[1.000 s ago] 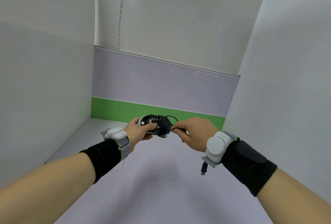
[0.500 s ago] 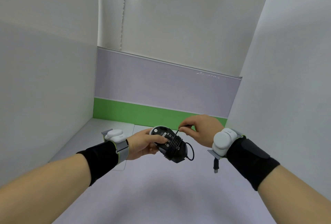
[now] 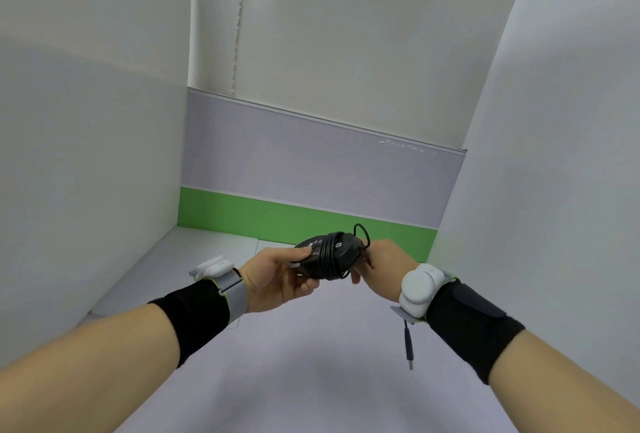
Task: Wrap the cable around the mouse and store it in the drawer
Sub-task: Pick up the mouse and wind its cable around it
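A black mouse (image 3: 337, 252) is held in the air above the pale desk, underside turned up, with several turns of black cable (image 3: 328, 256) wound around its middle. My left hand (image 3: 277, 275) grips the mouse at its left end. My right hand (image 3: 384, 268) pinches the cable at the mouse's right end, where a small loop (image 3: 362, 232) sticks up. The cable's free end with its USB plug (image 3: 409, 346) hangs down below my right wrist. No drawer is in view.
The pale desk (image 3: 311, 363) is closed in by white partition walls left and right and a lilac and green panel (image 3: 304, 218) at the back. Both wrists carry white sensor units on black bands.
The mouse has been turned and raised slightly, and my right hand has swung from above the mouse to its right end, laying the cable around it. The plug still dangles.
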